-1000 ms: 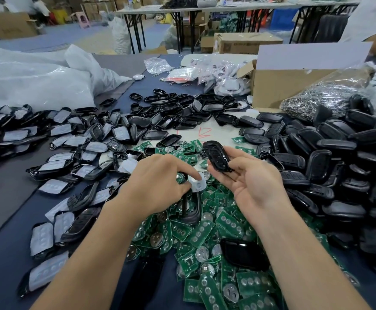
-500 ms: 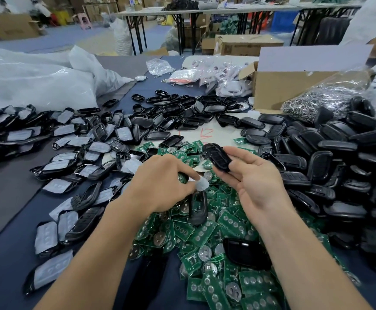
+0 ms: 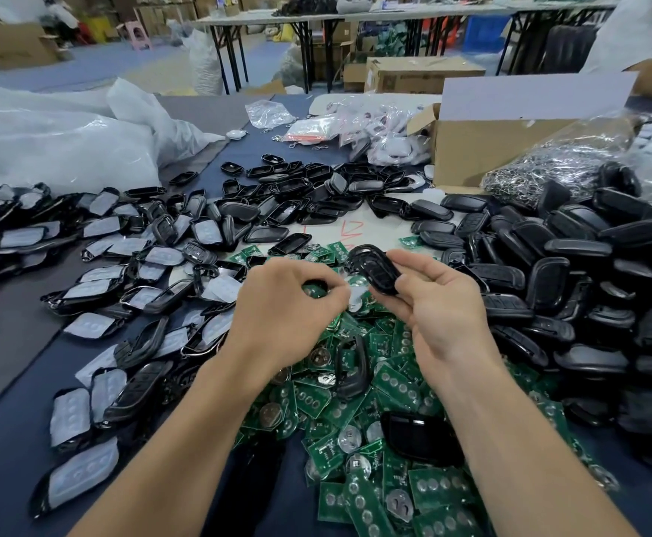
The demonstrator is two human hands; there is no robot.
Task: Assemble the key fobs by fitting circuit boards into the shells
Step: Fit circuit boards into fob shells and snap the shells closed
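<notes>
Head camera, looking down over a crowded desk (image 3: 2, 474) covered in dark blue cloth. The person's right hand (image 3: 440, 308) is raised above the middle of the desk, its thumb and curled fingers pinching a black key fob shell (image 3: 375, 267) by one end. The shell tilts up and towards the left hand, probably so its open side can take a part. The left hand (image 3: 278, 304) sits just beside it, fingers curled in and pinching a small green board (image 3: 314, 290) at the fingertips. The board is mostly hidden, so its exact shape cannot be told. A pale translucent piece (image 3: 355, 300) shows between the two hands, but whether either hand holds it is unclear. Board and shell are close but not yet joined, so the fitting step looks about to begin. Directly beneath the hands lies a heap of green circuit boards (image 3: 394, 377), within easy reach for picking. To the right is a high pile of black shells (image 3: 588, 265). To the left lie shells with pale pads (image 3: 96, 281). Behind them stand a cardboard box (image 3: 491, 149) and white plastic bags (image 3: 45, 141).
</notes>
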